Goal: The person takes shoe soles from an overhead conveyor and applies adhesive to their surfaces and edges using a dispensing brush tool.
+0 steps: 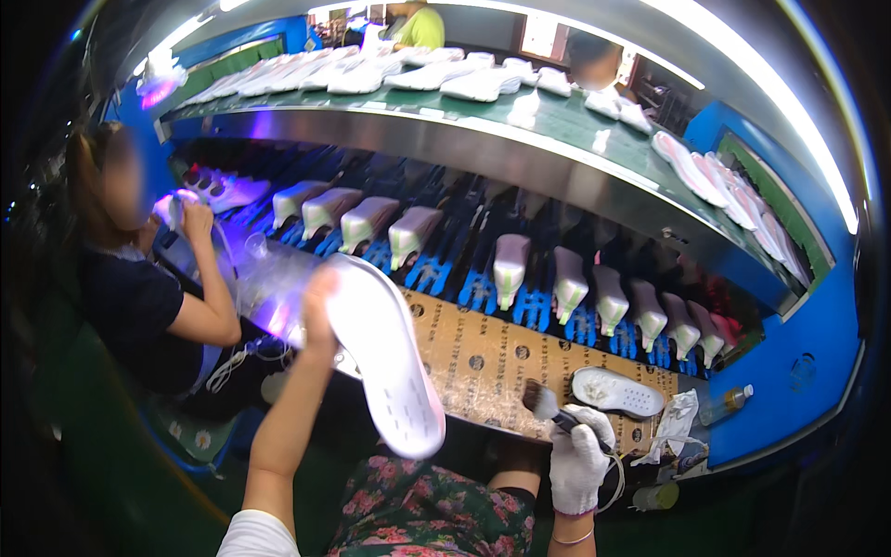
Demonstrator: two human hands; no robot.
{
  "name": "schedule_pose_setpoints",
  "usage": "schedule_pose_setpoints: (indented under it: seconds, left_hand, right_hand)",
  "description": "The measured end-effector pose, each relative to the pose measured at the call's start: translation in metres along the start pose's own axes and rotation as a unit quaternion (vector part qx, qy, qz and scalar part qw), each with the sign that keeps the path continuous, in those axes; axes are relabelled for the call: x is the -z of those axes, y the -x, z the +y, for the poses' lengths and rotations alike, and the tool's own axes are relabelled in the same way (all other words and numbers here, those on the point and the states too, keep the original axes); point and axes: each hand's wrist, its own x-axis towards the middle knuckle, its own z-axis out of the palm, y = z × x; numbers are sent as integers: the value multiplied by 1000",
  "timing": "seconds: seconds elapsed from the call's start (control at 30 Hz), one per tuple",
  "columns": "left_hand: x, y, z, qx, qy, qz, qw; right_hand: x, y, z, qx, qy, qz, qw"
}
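Note:
My bare left hand [321, 311] grips a long white shoe sole [385, 362] near its upper end. The sole is tilted over my lap and the bench's near edge, with small dark slots in its lower part. In a white knitted glove, my right hand [577, 462] is closed around the dark handle of a flat brush [542, 401]. The bristles point up and left above the brown patterned bench cover [464, 357]. A thin pale cord or tube runs beside that wrist. Just beyond the glove lies another white sole [620, 393], its hollow holding pale residue.
White shoe uppers on lasts [510, 269] hang in a row on blue holders behind the bench. Above, a green belt [418, 100] carries many soles. To the right are a crumpled cloth [677, 420] and a bottle [727, 405]. A co-worker [139, 288] sits close on the left.

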Motion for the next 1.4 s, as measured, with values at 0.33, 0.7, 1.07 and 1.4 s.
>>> schedule_pose_setpoints:
  seconds: [0.33, 0.7, 1.07, 1.4]
  left_hand:
    - [-9, 188, -134, 425, 136, -46, 894]
    - [-48, 178, -93, 377, 301, -149, 863]
    - [-81, 180, -85, 272, 173, -105, 941]
    - [-66, 177, -85, 252, 206, -129, 937]
  right_hand:
    - [-31, 14, 34, -71, 263, -91, 958]
    - [-34, -3, 38, 148, 383, -169, 896]
    - [-52, -21, 39, 345, 496, -209, 769]
    - [-45, -8, 35, 262, 425, -209, 841]
